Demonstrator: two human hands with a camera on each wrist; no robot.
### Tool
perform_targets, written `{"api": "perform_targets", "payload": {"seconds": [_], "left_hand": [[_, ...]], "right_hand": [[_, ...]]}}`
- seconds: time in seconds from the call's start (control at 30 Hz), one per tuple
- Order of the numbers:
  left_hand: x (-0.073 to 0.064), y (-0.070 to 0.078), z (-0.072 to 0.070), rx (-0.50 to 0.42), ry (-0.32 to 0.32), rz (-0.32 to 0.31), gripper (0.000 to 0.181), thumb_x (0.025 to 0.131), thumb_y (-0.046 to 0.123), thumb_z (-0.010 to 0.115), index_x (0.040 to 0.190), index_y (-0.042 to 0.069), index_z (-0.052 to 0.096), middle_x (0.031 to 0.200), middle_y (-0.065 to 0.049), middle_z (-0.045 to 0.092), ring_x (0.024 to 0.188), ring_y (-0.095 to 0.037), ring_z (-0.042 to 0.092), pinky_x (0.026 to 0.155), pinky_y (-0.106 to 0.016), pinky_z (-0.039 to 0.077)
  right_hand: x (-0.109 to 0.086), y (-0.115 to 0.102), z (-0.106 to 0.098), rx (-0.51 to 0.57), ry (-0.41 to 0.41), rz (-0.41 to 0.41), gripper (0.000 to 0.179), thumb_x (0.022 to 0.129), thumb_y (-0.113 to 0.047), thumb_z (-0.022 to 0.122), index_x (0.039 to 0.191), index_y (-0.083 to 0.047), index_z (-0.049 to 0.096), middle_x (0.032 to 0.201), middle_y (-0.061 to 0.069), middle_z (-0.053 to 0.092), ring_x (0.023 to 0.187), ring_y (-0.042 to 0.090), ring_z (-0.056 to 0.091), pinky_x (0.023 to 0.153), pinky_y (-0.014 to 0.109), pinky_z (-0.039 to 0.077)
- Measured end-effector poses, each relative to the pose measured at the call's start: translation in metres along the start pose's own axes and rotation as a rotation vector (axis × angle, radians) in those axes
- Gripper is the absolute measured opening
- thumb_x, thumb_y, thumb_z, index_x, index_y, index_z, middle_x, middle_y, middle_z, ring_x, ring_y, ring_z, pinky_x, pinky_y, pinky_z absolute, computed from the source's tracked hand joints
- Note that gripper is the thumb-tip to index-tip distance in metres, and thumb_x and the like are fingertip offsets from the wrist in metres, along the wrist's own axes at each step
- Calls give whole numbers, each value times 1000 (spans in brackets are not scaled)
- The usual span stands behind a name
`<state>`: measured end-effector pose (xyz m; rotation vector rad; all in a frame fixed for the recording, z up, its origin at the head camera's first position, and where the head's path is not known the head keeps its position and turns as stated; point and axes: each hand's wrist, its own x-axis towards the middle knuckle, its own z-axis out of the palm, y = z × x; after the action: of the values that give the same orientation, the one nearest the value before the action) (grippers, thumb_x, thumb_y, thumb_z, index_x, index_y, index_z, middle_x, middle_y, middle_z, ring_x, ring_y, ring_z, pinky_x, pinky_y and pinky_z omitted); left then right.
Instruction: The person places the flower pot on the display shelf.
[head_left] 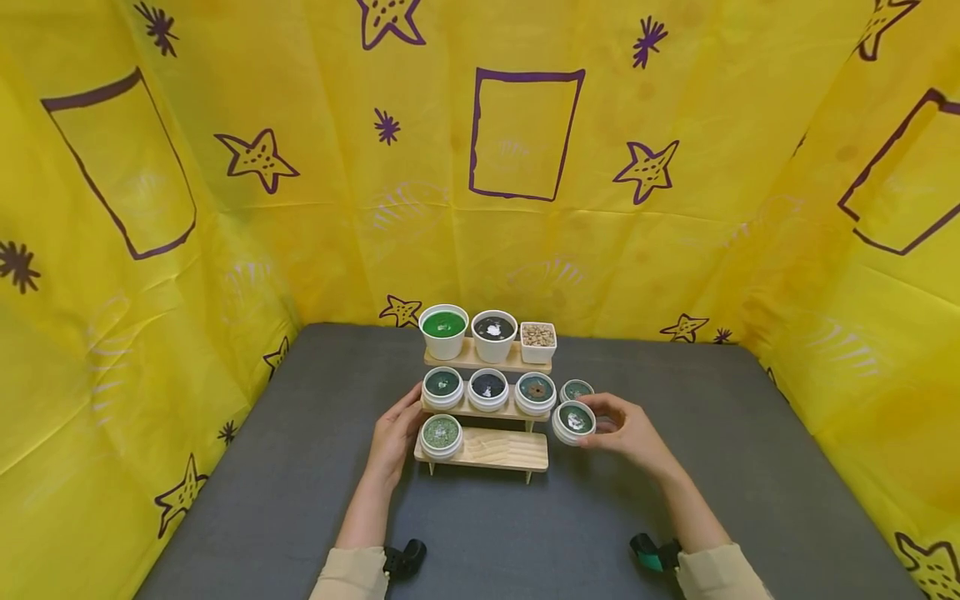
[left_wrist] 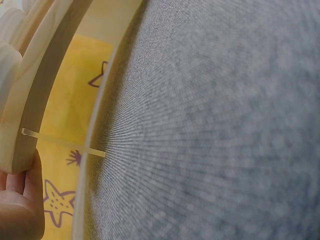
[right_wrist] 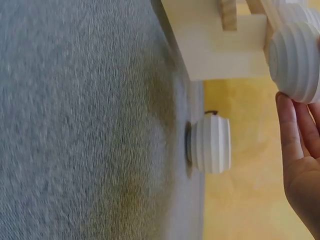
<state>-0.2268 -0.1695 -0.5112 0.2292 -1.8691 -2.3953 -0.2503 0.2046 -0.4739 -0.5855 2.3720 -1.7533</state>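
Note:
A three-tier wooden display stand [head_left: 498, 450] holds small white pots. My left hand [head_left: 393, 437] is at its left end, fingers gripping the end of a board [left_wrist: 22, 145] in the left wrist view. My right hand [head_left: 630, 432] pinches a white ribbed pot [head_left: 574, 422] with dark green contents, raised just right of the stand; the right wrist view shows its ribbed side [right_wrist: 295, 62] above the fingertips. Behind it, another ribbed pot [right_wrist: 210, 145] stands on the table. On the bottom tier, a pot with speckled green contents [head_left: 441, 435] sits at the left.
Three ribbed pots line the middle tier, among them one with a brown centre [head_left: 536, 390]. The top tier bears a bright green-filled pot [head_left: 444, 329], a dark-filled pot [head_left: 494, 333] and a square pot of pebbles [head_left: 538, 340]. Yellow patterned cloth [head_left: 322, 250] surrounds the grey table [head_left: 300, 467].

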Motion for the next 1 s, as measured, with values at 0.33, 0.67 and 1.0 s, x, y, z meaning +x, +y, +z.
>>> {"api": "perform_targets", "payload": {"seconds": [0.33, 0.67, 1.0], "left_hand": [[1, 0, -1, -6, 12, -6, 45, 101, 13, 52, 145, 3, 48, 121, 20, 65, 100, 6, 66, 92, -13, 49], [0, 1, 1, -8, 15, -3, 46, 100, 13, 53, 145, 2, 48, 116, 23, 66, 98, 5, 67, 91, -14, 49], [-1, 2, 1, 9, 11, -13, 47, 101, 15, 53, 145, 4, 47, 132, 13, 62, 100, 6, 66, 91, -13, 49]], "right_hand": [[-2, -3, 10, 19, -42, -19, 59, 73, -6, 85, 125, 2, 60, 126, 26, 60, 96, 5, 68, 87, 16, 54], [-5, -6, 26, 21, -101, -60, 60, 71, -7, 87, 125, 1, 61, 125, 25, 62, 99, 5, 68, 89, 18, 54], [-3, -14, 54, 8, -136, -80, 59, 68, -11, 90, 122, -7, 65, 123, 16, 65, 100, 9, 68, 89, 21, 55]]}}
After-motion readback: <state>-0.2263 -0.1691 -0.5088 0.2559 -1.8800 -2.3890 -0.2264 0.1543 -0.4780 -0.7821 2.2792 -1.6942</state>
